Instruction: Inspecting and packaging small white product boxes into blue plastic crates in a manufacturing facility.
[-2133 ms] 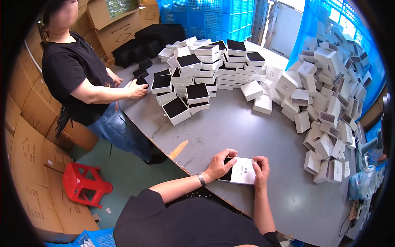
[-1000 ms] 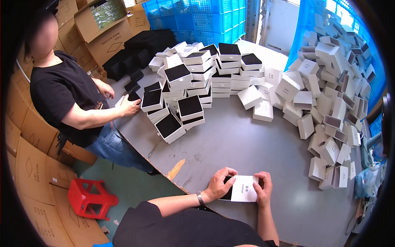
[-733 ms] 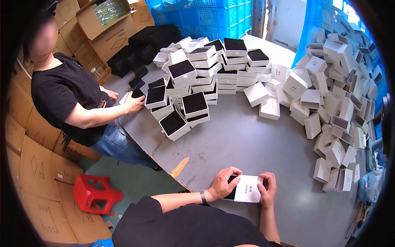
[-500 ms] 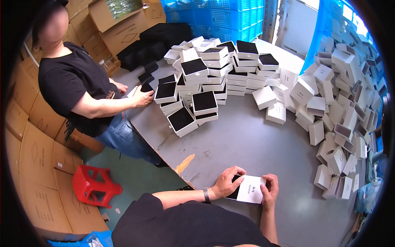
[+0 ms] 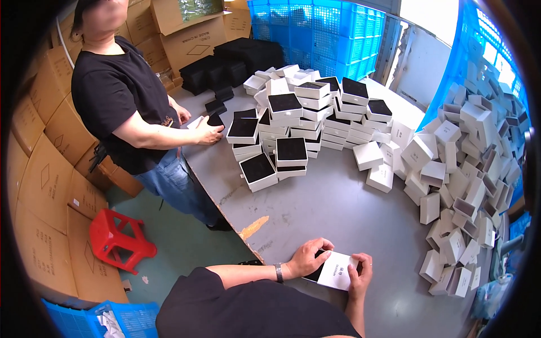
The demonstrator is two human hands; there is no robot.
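Observation:
At the near edge of the table I hold a small white gift box between both hands. My left hand (image 5: 306, 259) is closed round the end where its black-lined drawer (image 5: 313, 275) shows. My right hand (image 5: 360, 275) grips the opposite end of the white sleeve (image 5: 336, 271), which has dark print on top. The drawer sits partly inside the sleeve. Beyond my hands stand stacks of white drawers with black lining (image 5: 291, 151). To the right is a big heap of white sleeves (image 5: 434, 172).
Across the table's left side a co-worker (image 5: 121, 107) handles a small black and white piece. Black pads (image 5: 248, 61) and blue crates (image 5: 321, 34) stand at the back. Cardboard cartons (image 5: 42, 197) line the left, with a red stool (image 5: 119, 239) on the floor.
My view has tilted and turned, so the whole scene shifts in the picture. Both hands keep hold of the box, with the drawer still partly showing. The co-worker's hands stay about the same.

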